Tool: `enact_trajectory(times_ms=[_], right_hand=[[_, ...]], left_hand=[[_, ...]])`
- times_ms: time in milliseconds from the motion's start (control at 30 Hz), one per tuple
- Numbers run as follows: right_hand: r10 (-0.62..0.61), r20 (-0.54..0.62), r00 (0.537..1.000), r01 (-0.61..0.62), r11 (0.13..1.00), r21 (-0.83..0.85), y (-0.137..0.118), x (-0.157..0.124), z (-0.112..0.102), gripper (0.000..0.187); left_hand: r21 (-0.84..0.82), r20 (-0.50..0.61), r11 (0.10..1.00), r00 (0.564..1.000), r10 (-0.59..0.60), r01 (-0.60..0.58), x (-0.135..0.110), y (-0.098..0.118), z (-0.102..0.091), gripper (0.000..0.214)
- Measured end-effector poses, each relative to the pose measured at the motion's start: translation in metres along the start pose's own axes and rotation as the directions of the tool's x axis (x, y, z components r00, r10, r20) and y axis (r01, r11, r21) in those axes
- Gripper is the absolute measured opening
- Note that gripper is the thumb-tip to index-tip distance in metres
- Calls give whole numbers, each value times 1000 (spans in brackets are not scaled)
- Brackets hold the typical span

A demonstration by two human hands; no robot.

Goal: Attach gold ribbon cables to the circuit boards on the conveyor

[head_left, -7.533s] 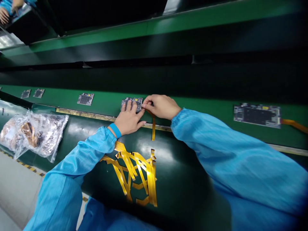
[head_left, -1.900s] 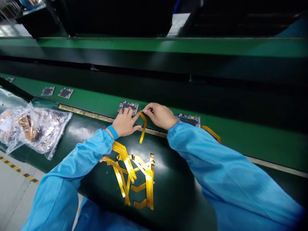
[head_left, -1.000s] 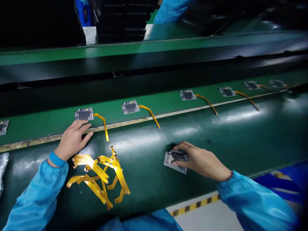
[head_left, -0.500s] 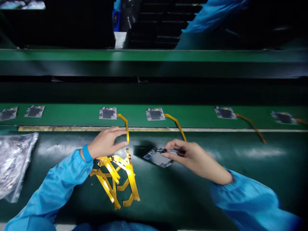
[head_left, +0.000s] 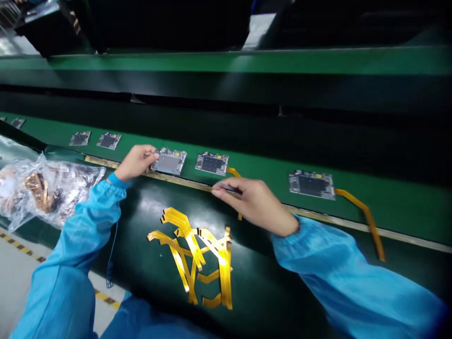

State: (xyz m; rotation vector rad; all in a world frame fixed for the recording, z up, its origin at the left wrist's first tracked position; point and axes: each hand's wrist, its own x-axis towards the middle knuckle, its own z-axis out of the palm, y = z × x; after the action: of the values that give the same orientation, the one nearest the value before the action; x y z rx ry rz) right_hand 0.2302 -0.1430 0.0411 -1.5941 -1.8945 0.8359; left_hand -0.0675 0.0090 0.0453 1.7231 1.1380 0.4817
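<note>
My left hand pinches the left edge of a grey circuit board at the green belt. Whether that board touches the belt I cannot tell. My right hand is closed over the belt's near edge, with a thin dark grey object between thumb and fingers. It shows nearly edge-on, so its kind is unclear. Just beyond this hand lies another circuit board with a yellow flex cable, partly hidden by the fingers. A loose pile of yellow flex cables lies nearer me on the dark green surface.
To the right, a circuit board with its flex cable hangs over the belt's edge strip. Bare boards lie farther left on the belt. A clear plastic bag sits left of my forearm.
The view has swung left. My left hand went from beside the cables to a board at the belt. My right hand, which held a board over the near surface, is now by the belt's edge.
</note>
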Motion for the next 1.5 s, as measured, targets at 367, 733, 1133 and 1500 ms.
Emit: enact_trajectory(times_ms=[367,733,1133,1500], right_hand=[[-74,409,910,204,936,-286,-18,-31,28,24],[-56,421,905,247,876,-414,-12,-74,33,14],[-277,297,914,297,954,-24,-2,-74,23,32],[-456,224,861,349,852,391,-17,-74,4,19]], left_hand=[[508,-246,858,967,60,76,51,-42,-15,35],[651,-33,749,982,186,-120,17,-28,6,27],[629,-38,773,990,133,-80,26,-21,27,13],[746,44,664,999,9,-39,43,15,81,15]])
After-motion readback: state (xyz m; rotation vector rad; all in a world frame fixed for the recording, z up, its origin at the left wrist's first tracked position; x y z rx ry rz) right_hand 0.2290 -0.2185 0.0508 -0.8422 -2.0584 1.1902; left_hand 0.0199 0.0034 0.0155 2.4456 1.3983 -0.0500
